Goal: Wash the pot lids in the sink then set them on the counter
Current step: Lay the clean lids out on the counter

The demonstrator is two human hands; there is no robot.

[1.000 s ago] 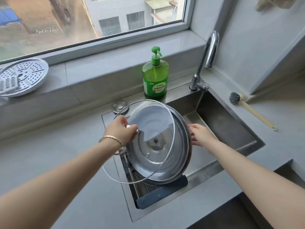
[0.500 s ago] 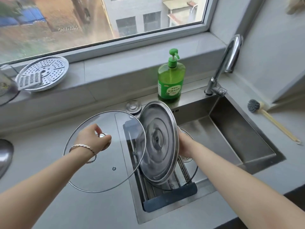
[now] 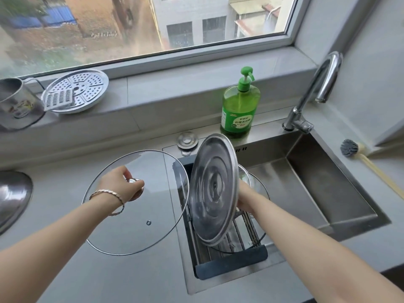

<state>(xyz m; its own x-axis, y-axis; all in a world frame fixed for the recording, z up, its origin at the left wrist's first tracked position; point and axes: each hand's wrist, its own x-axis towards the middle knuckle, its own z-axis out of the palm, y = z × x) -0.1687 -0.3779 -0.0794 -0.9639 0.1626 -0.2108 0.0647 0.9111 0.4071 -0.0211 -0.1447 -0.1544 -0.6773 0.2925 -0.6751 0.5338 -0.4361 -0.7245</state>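
My left hand [image 3: 119,185] grips the knob of a large glass lid [image 3: 135,228], which sits nearly flat over the grey counter [image 3: 65,270] just left of the sink [image 3: 328,193]. A steel lid [image 3: 213,191] stands tilted on edge over the sink's drying rack [image 3: 231,262]. Behind this steel lid my right hand [image 3: 246,197] holds it; the fingers are mostly hidden. Another glass lid [image 3: 259,193] lies on the rack behind the steel one, partly covered.
A green soap bottle [image 3: 239,106] stands behind the sink, with the faucet [image 3: 314,92] to its right. A dish brush [image 3: 352,149] lies on the right counter. A perforated steamer plate [image 3: 75,91] and metal cup [image 3: 15,103] rest on the sill. Steel cookware [image 3: 13,197] sits far left.
My left hand has carried the glass lid leftward out of the sink to over the counter. My right hand has taken hold of the steel lid and tipped it upright.
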